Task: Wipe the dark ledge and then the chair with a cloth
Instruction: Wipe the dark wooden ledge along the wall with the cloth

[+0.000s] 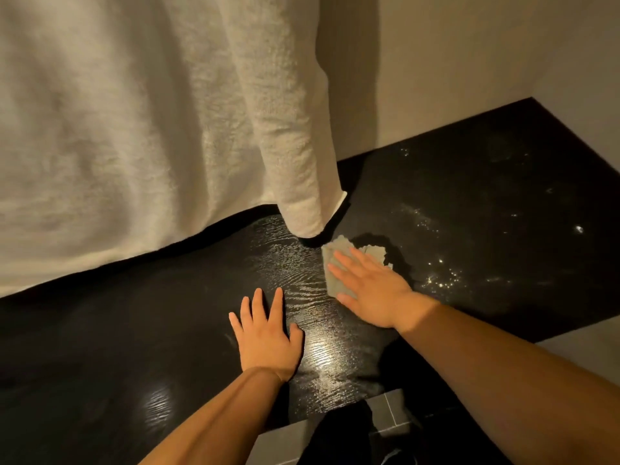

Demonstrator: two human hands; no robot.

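Both of the person's hands are down on the dark ledge [469,213], a black slab with a fine wood grain that runs from the near left to the far right corner against the wall [469,62].

The right hand [369,286] lies flat on the cloth [374,252], fingers straight and pointing far-left. Its grip is wide: it presses the cloth to the ledge with palm and fingers and nothing is curled round it. The cloth is a small, crumpled, grey-green piece. It sits about mid-ledge, just near and right of the curtain's hanging end, with its ragged far edge poking out beyond the fingertips.

The left hand [265,337] rests on the bare ledge, near and left of the right hand and apart from the cloth. Its 4 fingers are spread, pointing away, and its grip is also wide and holds nothing.

Between and near the 2 hands the surface shines, and light picks out the grain. To the right of the cloth lie scattered bright specks [439,273], dust or droplets, hard to say in this dim light.

A cream curtain [134,129] fills the left and far side, and its hem hangs to the ledge. Grey floor tiles [389,414] show below the near edge.
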